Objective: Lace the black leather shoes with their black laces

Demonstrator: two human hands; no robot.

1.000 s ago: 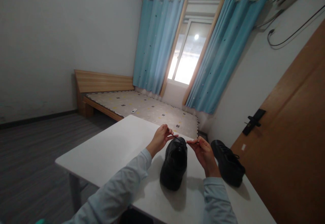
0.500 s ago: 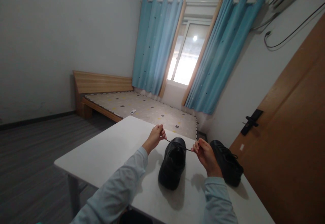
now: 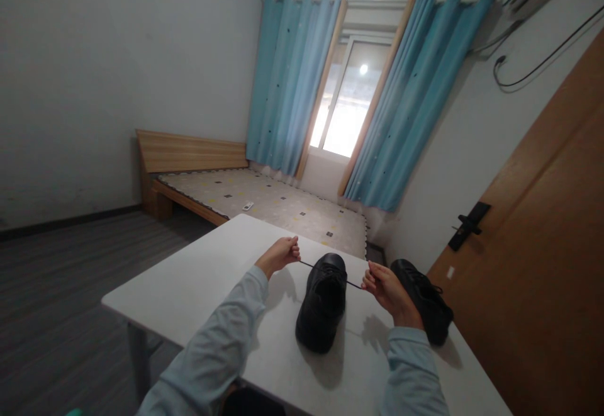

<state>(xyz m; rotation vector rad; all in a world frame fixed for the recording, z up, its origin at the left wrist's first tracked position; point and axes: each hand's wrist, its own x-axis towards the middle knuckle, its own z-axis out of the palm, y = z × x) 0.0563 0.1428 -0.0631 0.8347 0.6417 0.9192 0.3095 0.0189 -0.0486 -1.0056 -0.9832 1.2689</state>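
A black leather shoe [image 3: 322,303] stands on the white table [image 3: 202,284], toe pointing away from me. Its thin black lace [image 3: 309,265] runs taut out of both sides of the shoe. My left hand [image 3: 281,253] pinches the left end of the lace, a little left of the toe. On the shoe's right side my right hand [image 3: 384,288] pinches the other end. A second black shoe [image 3: 427,306] lies just right of my right hand, partly hidden by it.
A wooden door with a black handle [image 3: 465,225] stands close on the right. Beyond the table are a low wooden bed [image 3: 264,202], blue curtains [image 3: 295,82] and a bright window. Dark floor lies to the left.
My two hands have drawn apart from above the shoe's toe, left hand going left and right hand going right, so the lace is now stretched wide and taut.
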